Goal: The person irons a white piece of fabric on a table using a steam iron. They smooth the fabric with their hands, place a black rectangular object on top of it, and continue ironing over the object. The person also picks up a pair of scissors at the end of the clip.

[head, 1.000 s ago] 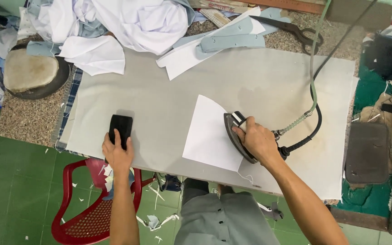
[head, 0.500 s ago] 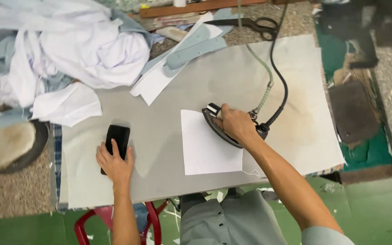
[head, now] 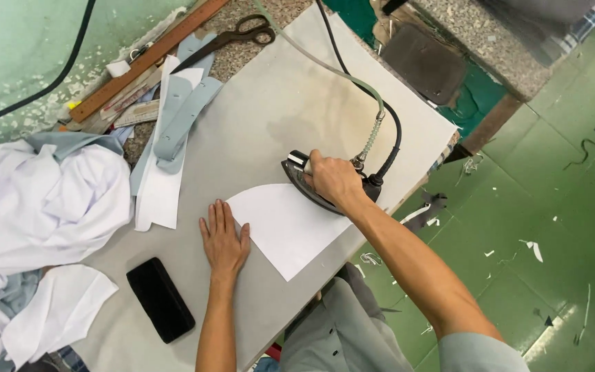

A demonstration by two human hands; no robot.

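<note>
gripping a dark iron [head: 318, 184], right hand [head: 335, 180] clenched; left hand [head: 224, 238] flat, released, on white fabric [head: 287, 227] (black phone [head: 160, 299] nearby).

White fabric piece [head: 287, 231]; black iron [head: 311, 186]; black phone [head: 160, 299]; grey ironing pad [head: 270, 110]; green floor [head: 559, 207].

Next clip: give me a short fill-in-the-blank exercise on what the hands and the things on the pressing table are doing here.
1. The right hand grips the handle of the dark steam ____, which rests on the white curved-edge fabric piece.
2. The left hand lies ____ on the grey padded table cover, at that fabric piece's edge.
3. The black rectangular phone lies on the cover, ____ by either hand.
4. The black-handled scissors lie at the table's ____ end.

Missing words: iron; flat; untouched; far
</note>
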